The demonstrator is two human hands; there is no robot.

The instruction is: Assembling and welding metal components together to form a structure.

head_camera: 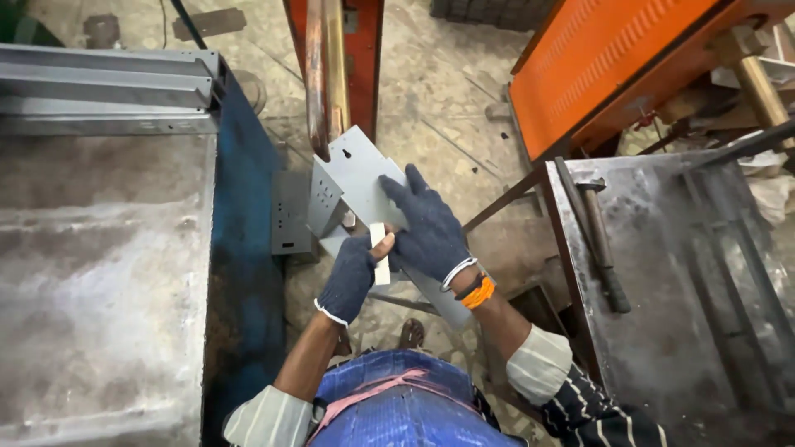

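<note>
Bare, scuffed sheet steel covers the workbench (99, 273) at the far left, with grey folded metal channels (108, 87) stacked along its back edge and a blue-painted side panel (244, 248) dropping to the concrete floor (439, 91). Just right of it, the left hand (348, 277), in a dark blue knit glove, pinches a small pale strip (380, 252) between thumb and fingers, held against a grey bent sheet-metal bracket (356, 178) with punched holes. That bracket sits in mid-air over the floor, in front of the person's chest, its upper end touching a rusty upright bar (319, 74) before a red frame (364, 50). The right hand (426, 232), gloved the same, lies flat on the bracket with fingers spread, pressing down rather than clasping; orange and white bangles (472, 285) ring its wrist. Further right stands an orange machine housing (604, 58), and below it a steel table (662, 314) where a hammer (603, 244) lies.
</note>
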